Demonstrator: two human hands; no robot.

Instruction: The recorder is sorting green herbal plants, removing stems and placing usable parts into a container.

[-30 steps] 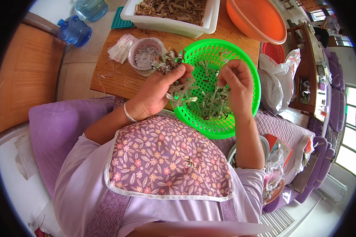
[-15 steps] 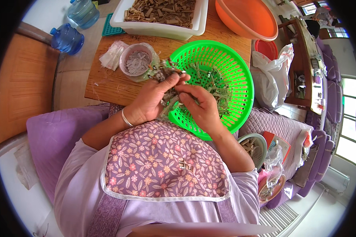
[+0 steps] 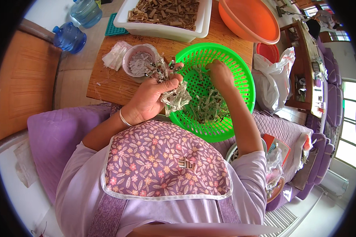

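We see the left hand [image 3: 148,100] clamped on a silvery bundle [image 3: 174,96] beside the green basket [image 3: 241,75], while the right hand [image 3: 219,73] pinches strips [image 3: 209,106] inside it.

Bare wooden tabletop [image 3: 106,85] open at near-left corner. Small bowl [image 3: 138,63] and crumpled plastic bags [image 3: 114,57] crowd left of green basket [image 3: 241,83]. White tray [image 3: 166,29] and orange basin [image 3: 245,19] block far edge. Left hand [image 3: 148,100] with bundle [image 3: 174,98] overhangs basket's near-left rim.
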